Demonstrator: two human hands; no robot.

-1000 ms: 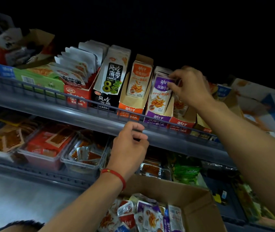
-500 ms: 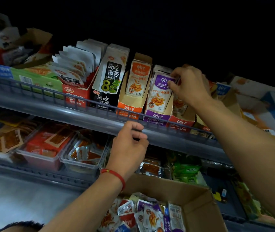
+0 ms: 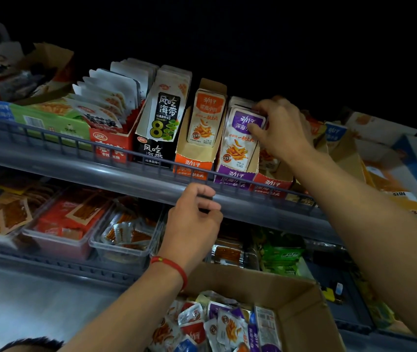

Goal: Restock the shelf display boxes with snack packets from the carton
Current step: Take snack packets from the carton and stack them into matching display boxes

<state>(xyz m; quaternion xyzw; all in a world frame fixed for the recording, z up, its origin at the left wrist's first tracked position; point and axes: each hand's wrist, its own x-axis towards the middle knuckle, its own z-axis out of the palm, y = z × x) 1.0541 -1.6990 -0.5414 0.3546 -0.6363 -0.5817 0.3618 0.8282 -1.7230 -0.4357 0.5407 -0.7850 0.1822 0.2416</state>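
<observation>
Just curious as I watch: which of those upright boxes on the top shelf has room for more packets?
The orange box shows bare cardboard behind its front packet, so there is room. The purple box, where the right hand works, and the black box look packed.
</observation>
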